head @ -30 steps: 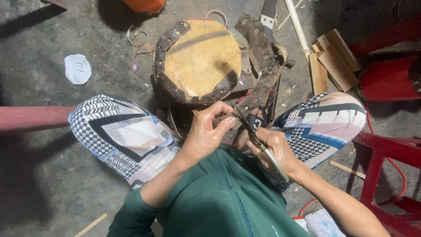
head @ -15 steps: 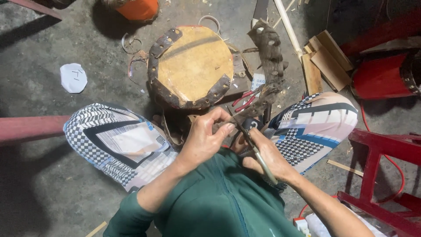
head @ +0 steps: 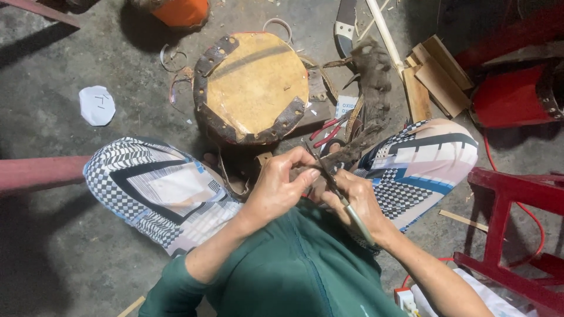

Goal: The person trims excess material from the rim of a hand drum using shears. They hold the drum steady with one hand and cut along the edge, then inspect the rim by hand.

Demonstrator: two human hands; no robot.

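Seated on the floor, a person trims a hide strip over their lap with a drum at their knees.

Head view: the left hand [head: 281, 188] pinches the near end of the dark, hairy hide strip [head: 369, 100], fingers clamped on it, while the strip trails away past the right knee. The right hand [head: 355, 202] is closed round a slim metal tool [head: 338, 194], its tip touching the pinched end. The drum [head: 252, 88] stands on the concrete floor [head: 70, 252], red pliers [head: 328, 130] just beside it. This looks like the cutting step; next I'd judge the strip needs holding taut.
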